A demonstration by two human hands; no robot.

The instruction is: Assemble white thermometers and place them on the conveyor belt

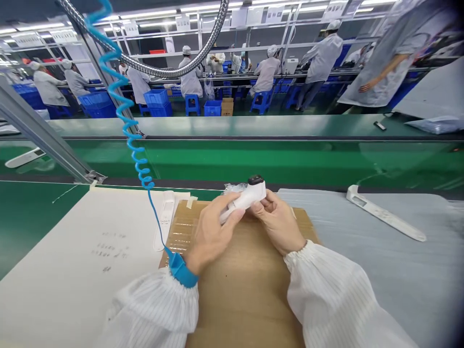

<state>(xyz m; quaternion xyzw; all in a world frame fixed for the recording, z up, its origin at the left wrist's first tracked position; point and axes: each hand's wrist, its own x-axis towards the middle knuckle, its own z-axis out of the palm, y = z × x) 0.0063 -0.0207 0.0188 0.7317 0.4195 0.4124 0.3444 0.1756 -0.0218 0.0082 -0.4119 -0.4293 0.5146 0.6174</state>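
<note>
Above a brown cardboard sheet (pixel 246 290), my left hand (pixel 213 229) is closed round the body of a white handheld device (pixel 250 195). The device is tilted, its black end piece (pixel 255 180) pointing up and away from me. My right hand (pixel 277 220) pinches the device from the right side, its fingertips partly hidden behind it. A bit of clear plastic (pixel 235 187) shows just behind the device. A blue wrist strap (pixel 183 270) with a coiled cord (pixel 125 108) sits on my left wrist.
White long-handled parts lie left on paper (pixel 166 217) and right on a grey-blue sheet (pixel 387 215). Beyond runs a green conveyor belt (pixel 232 162). A metal post (pixel 47 135) rises at left, and a flexible metal hose (pixel 174 72) hangs overhead. Several co-workers sit or stand farther back.
</note>
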